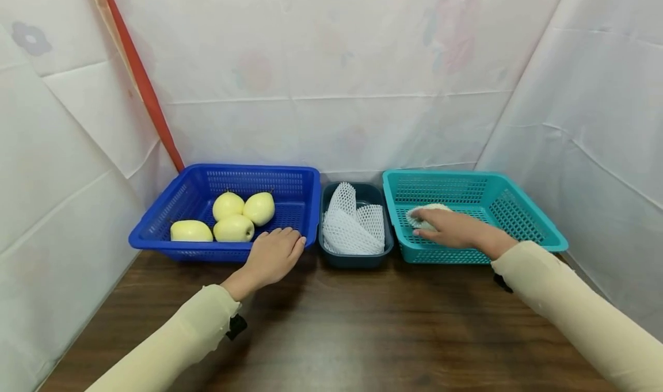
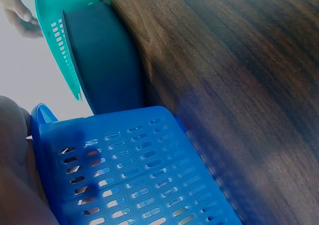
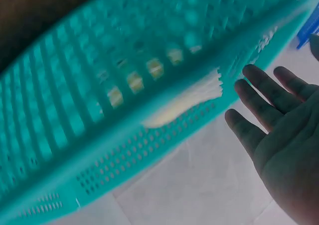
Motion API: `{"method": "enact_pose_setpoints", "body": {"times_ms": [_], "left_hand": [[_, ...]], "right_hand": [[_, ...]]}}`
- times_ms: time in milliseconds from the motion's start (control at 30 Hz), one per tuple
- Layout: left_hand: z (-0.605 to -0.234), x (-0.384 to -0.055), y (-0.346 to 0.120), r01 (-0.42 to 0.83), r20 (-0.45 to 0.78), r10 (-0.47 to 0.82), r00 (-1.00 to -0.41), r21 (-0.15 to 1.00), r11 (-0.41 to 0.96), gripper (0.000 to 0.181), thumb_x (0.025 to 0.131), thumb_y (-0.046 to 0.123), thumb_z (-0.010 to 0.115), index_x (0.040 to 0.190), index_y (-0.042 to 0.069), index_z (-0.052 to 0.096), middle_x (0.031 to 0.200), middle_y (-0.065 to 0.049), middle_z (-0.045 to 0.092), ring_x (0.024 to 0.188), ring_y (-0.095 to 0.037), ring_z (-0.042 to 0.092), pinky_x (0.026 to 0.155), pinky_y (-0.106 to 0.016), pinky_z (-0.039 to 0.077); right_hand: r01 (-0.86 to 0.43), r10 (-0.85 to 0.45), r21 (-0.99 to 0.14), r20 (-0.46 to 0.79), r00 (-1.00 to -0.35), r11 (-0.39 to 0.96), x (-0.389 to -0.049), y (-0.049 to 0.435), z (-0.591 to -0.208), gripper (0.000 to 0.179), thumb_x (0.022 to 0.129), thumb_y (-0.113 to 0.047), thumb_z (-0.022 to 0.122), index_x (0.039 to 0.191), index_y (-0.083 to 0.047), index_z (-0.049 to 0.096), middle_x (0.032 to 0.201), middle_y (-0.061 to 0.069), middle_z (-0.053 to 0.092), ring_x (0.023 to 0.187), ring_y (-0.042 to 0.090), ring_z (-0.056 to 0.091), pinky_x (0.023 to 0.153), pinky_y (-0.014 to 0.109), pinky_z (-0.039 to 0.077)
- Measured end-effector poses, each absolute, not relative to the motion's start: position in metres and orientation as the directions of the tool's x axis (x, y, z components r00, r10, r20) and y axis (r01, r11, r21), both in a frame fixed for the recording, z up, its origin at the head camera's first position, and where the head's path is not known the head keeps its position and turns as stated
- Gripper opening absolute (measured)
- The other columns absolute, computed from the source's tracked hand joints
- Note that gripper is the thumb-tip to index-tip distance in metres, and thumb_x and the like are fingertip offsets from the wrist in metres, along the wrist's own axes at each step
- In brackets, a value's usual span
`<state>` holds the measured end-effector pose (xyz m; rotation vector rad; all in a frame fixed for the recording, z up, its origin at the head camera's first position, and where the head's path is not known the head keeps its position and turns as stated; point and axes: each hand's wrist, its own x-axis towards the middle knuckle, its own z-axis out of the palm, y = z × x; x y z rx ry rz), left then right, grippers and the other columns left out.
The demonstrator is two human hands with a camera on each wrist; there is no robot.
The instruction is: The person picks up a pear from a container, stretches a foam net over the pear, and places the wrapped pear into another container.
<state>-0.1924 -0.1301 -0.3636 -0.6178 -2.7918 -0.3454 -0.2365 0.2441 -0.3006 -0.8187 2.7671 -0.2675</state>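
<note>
My left hand (image 1: 275,257) rests over the front rim of the blue basket (image 1: 311,208), its fingers extended and holding nothing. Inside that basket, toward the left, lie several pale yellow pears (image 1: 233,228). Over the teal basket (image 1: 556,239) is my right hand (image 1: 456,228), beside a pear in a white foam net (image 1: 439,207). The right wrist view shows this hand (image 3: 294,135) with fingers spread, apart from the netted pear (image 3: 194,100), which sits behind the basket's rim.
Between the two baskets stands a small dark bin (image 1: 357,261) with white foam net sleeves (image 1: 349,231) in it. All three containers stand at the back of the brown wooden table (image 1: 342,334). White sheeting (image 1: 331,64) closes off the back and sides.
</note>
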Motion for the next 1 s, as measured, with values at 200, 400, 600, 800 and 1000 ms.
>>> {"method": "enact_pose_setpoints", "body": {"times_ms": [200,400,600,800,1000], "left_hand": [[-0.365,-0.192,-0.132,0.446,0.310,0.382,-0.871,0.169,0.879,0.029,0.101,0.026,0.042,0.076,0.017,0.053,0.071,0.004,0.048,0.068,-0.019,0.050,0.061,-0.037,0.041],[-0.365,-0.192,-0.132,0.453,0.329,0.384,-0.863,0.166,0.876,0.028,0.101,0.026,0.042,0.077,0.016,0.054,0.072,0.003,0.049,0.069,-0.019,0.051,0.062,-0.038,0.042],[-0.364,-0.193,-0.132,0.471,0.316,0.396,-0.862,0.210,0.857,0.028,0.101,0.025,0.044,0.077,0.017,0.054,0.071,0.004,0.047,0.067,-0.017,0.050,0.060,-0.035,0.041],[-0.352,-0.198,-0.144,0.461,0.268,0.383,-0.884,0.363,0.810,0.019,0.100,0.021,0.049,0.093,0.011,0.063,0.083,0.002,0.057,0.075,-0.014,0.054,0.066,-0.036,0.048],[-0.327,-0.215,-0.182,0.423,0.214,0.368,-0.905,0.358,0.832,0.018,0.095,0.018,0.057,0.105,0.005,0.062,0.102,-0.009,0.063,0.089,-0.024,0.060,0.075,-0.045,0.049]], "right_hand": [[-0.523,-0.568,-0.243,-0.183,-0.803,0.817,-0.216,0.237,-0.319,0.057,0.101,-0.043,0.042,0.139,0.000,0.044,0.137,0.017,0.049,0.125,0.034,0.045,0.099,0.052,0.037],[-0.549,-0.577,-0.216,-0.090,-0.812,0.807,-0.209,0.234,-0.337,0.045,0.102,-0.037,0.042,0.127,-0.002,0.054,0.120,0.013,0.059,0.113,0.032,0.055,0.092,0.049,0.042],[-0.581,-0.581,-0.146,0.045,-0.813,0.801,-0.204,0.236,-0.354,0.028,0.101,-0.028,0.047,0.110,-0.006,0.061,0.092,0.002,0.062,0.084,0.021,0.059,0.075,0.043,0.048],[-0.566,-0.560,-0.115,0.087,-0.824,0.816,-0.203,0.237,-0.360,0.041,0.101,-0.031,0.047,0.126,0.000,0.057,0.117,0.016,0.062,0.106,0.032,0.060,0.087,0.050,0.046],[-0.581,-0.569,-0.092,0.123,-0.813,0.809,-0.205,0.236,-0.362,0.038,0.101,-0.031,0.047,0.124,-0.002,0.058,0.113,0.014,0.064,0.102,0.030,0.061,0.084,0.049,0.048]]}}
